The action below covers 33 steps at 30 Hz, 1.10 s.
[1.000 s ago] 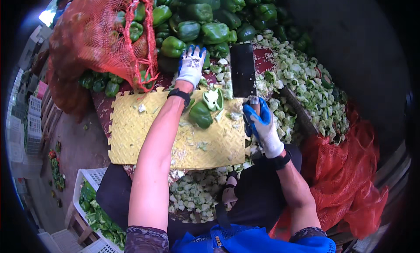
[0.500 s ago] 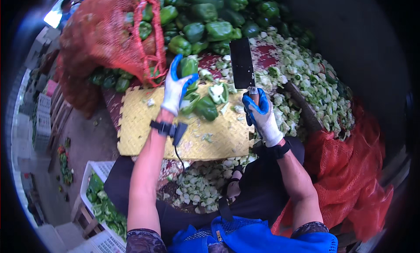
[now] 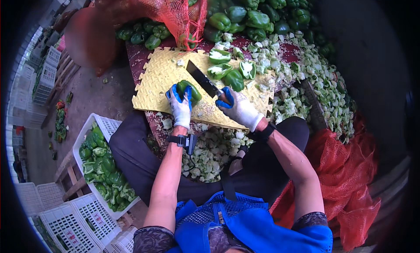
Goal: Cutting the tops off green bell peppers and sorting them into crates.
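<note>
My left hand (image 3: 179,103), in a white and blue work glove, is closed round a green bell pepper (image 3: 191,92) on the yellow foam mat (image 3: 153,89). My right hand (image 3: 239,107), gloved the same way, grips the handle of a cleaver (image 3: 202,79). Its dark blade tilts up and left, just to the right of the held pepper. Beyond the blade lie cut pepper halves (image 3: 219,71) showing pale insides, beside a green pepper (image 3: 234,80) that looks uncut on its visible side.
Whole green peppers (image 3: 257,19) are heaped at the back, beside a red mesh sack (image 3: 153,10). Cut-out pepper cores (image 3: 321,73) pile up at the right, above red netting (image 3: 341,178). A white crate (image 3: 109,126) of cut peppers stands at my left.
My left hand has brought a pepper nearer to me on the mat. My right hand has moved left, and the cleaver has swung from upright to slanting towards that pepper.
</note>
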Available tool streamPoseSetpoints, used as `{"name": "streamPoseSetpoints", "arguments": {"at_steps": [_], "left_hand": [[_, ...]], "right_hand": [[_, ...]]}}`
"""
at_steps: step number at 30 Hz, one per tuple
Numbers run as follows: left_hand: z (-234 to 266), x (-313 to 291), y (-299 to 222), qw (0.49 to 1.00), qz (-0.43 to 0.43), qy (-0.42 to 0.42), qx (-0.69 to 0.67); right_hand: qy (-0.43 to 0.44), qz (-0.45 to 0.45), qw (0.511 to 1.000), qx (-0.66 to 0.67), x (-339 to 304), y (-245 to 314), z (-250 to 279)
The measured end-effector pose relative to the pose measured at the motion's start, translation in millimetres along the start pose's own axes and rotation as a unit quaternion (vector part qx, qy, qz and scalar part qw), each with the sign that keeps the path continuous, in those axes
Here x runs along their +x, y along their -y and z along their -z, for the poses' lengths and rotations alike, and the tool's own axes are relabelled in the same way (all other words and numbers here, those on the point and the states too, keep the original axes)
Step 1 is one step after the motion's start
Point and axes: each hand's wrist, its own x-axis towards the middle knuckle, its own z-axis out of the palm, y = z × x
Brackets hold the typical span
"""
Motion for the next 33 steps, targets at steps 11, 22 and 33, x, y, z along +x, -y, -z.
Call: {"name": "streamPoseSetpoints", "arguments": {"at_steps": [11,22,33], "left_hand": [[9,-4,-5,0.999,0.006,0.021,0.034],[7,-4,0,0.998,-0.022,-0.002,0.059],[-2,-13,-10,0.996,0.023,-0.005,0.081]], "right_hand": [[0.185,-0.125,0.975,-0.008,28,36,16],[0.262,-0.060,0.957,-0.111,59,46,-1],[-0.002,0.010,0.998,-0.065,6,-66,-90]]}}
